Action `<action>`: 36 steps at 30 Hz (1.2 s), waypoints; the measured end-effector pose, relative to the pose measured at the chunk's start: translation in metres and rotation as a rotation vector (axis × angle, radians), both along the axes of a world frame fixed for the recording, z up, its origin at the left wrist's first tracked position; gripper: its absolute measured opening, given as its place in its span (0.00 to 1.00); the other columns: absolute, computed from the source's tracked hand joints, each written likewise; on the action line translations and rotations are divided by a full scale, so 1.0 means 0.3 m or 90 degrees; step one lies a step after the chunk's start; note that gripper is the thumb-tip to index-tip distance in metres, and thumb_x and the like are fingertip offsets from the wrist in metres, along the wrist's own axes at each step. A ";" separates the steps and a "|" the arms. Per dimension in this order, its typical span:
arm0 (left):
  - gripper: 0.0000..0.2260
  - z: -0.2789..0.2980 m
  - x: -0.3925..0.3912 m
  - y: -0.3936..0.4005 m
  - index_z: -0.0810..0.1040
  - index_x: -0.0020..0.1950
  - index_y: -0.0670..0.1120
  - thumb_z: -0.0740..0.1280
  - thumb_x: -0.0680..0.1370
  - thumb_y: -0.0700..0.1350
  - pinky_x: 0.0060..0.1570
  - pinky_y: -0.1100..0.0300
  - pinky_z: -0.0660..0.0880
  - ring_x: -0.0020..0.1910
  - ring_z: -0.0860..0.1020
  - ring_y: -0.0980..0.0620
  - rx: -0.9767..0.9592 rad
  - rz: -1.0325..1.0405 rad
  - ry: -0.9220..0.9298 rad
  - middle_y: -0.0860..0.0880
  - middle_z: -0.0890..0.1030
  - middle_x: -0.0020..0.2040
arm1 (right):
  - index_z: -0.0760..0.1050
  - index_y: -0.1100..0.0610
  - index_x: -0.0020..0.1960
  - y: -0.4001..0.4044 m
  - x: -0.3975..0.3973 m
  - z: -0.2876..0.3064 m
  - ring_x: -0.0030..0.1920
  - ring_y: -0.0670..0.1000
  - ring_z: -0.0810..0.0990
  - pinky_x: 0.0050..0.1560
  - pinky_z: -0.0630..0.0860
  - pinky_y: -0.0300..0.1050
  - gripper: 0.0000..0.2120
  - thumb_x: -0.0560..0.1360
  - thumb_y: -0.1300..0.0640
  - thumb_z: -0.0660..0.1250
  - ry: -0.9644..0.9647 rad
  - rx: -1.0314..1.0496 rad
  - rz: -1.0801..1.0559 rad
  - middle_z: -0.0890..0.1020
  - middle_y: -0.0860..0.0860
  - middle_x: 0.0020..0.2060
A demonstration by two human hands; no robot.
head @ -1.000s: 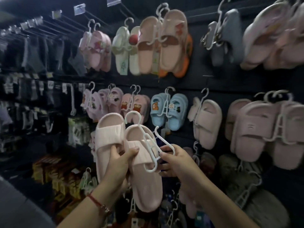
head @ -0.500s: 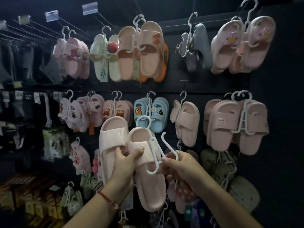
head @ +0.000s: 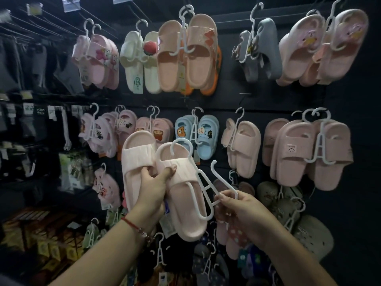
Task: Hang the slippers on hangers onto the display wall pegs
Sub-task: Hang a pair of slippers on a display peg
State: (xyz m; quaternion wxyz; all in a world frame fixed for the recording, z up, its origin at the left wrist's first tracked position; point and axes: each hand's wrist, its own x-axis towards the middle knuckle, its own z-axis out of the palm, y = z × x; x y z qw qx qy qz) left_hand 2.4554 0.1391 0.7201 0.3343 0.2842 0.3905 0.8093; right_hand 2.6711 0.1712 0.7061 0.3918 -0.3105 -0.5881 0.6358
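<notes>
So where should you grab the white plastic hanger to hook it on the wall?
Grip the white plastic hanger on its ladder-like middle bars, coming from below right, where the right hand pinches it. That leaves the curved top hook, above the pale pink slippers, free.

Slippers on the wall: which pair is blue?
The blue pair in the middle row, just above the held white hanger, with small cartoon charms. Its neighbours are pink.

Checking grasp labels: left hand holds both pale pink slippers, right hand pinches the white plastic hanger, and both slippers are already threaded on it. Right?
Not quite. In the head view only the right-hand pale pink slipper is on the white plastic hanger; the other slipper is off it. The left hand and right hand are as you say.
</notes>
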 end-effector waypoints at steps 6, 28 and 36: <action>0.21 -0.019 -0.053 0.010 0.71 0.65 0.46 0.74 0.75 0.39 0.54 0.46 0.81 0.58 0.82 0.44 -0.008 0.031 -0.009 0.44 0.81 0.62 | 0.82 0.60 0.45 -0.074 -0.004 0.026 0.43 0.53 0.82 0.53 0.76 0.52 0.05 0.71 0.59 0.71 0.134 -0.129 0.119 0.83 0.57 0.43; 0.25 -0.061 0.004 -0.015 0.82 0.52 0.46 0.61 0.79 0.67 0.51 0.54 0.80 0.46 0.82 0.38 -0.281 -0.236 -0.056 0.36 0.83 0.42 | 0.78 0.67 0.53 -0.050 -0.132 0.002 0.48 0.54 0.84 0.44 0.81 0.41 0.14 0.75 0.56 0.71 0.413 -0.013 -0.018 0.84 0.59 0.47; 0.10 -0.069 0.022 0.045 0.81 0.50 0.42 0.67 0.82 0.48 0.41 0.55 0.79 0.38 0.82 0.49 -0.164 -0.111 -0.117 0.46 0.85 0.36 | 0.85 0.59 0.52 -0.058 -0.099 -0.057 0.43 0.59 0.78 0.46 0.73 0.45 0.16 0.69 0.49 0.77 0.224 0.103 -0.123 0.84 0.62 0.44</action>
